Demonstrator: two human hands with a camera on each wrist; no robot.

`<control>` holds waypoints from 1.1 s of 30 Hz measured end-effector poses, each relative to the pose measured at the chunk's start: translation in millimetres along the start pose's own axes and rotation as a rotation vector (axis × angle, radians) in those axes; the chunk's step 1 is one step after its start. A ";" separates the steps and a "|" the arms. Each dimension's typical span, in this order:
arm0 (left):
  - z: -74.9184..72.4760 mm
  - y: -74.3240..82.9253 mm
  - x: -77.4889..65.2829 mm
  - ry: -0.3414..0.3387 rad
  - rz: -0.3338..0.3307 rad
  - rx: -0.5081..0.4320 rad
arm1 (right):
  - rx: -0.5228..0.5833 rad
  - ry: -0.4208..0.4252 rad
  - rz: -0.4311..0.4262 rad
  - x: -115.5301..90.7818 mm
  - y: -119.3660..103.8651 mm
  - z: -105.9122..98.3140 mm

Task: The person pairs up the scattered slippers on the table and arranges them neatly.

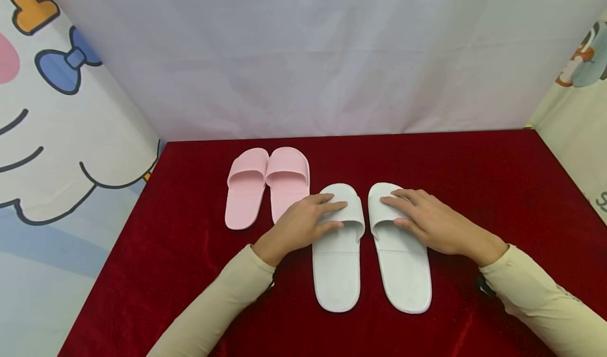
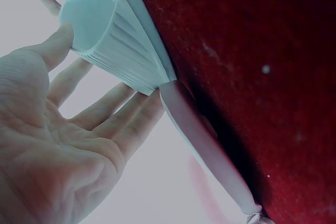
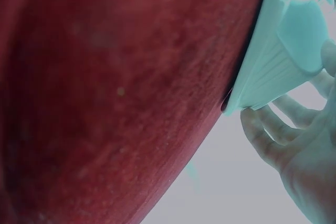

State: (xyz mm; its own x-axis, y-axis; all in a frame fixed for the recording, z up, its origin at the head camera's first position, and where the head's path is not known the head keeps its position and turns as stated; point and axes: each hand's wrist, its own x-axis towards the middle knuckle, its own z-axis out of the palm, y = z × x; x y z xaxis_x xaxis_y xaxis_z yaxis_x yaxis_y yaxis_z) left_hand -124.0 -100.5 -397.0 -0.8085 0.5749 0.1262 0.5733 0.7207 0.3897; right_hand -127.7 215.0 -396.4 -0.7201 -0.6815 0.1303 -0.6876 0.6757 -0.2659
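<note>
Two white slide slippers stand side by side with a narrow gap between them, toes pointing away. My left hand (image 1: 303,221) lies over the ribbed strap of the left white slipper (image 1: 338,278), its fingers fairly straight. In the left wrist view, the fingertips touch the strap (image 2: 123,51) and the thumb is near its opening. Over the right white slipper (image 1: 405,280) rests my right hand (image 1: 429,220), with extended fingers on the strap's outer side. The right wrist view shows those fingertips against the strap (image 3: 273,77). Neither hand visibly curls round a slipper.
A pair of pink slippers, left (image 1: 244,206) and right (image 1: 286,188), lies behind and left of the white ones; my left hand partly covers the right one's heel. Red cloth (image 1: 474,172) covers the table. A white curtain (image 1: 332,56) hangs behind; printed panels flank it.
</note>
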 end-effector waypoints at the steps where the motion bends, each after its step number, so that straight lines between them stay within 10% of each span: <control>1: -0.1 0.1 -0.2 -0.001 -0.002 0.000 | 0.002 -0.002 0.001 0.5 -0.3 0.4; 33: 0.9 -0.1 -0.6 0.012 0.013 0.011 | 0.078 -0.008 -0.040 9.8 -9.1 3.9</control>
State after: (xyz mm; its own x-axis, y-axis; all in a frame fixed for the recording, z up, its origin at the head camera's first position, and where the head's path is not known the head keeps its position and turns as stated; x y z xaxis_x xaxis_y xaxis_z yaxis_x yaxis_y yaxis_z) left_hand -123.5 -100.6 -397.9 -0.8022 0.5797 0.1426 0.5854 0.7171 0.3781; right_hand -128.2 201.0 -396.4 -0.6914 -0.7098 0.1343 -0.7060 0.6245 -0.3340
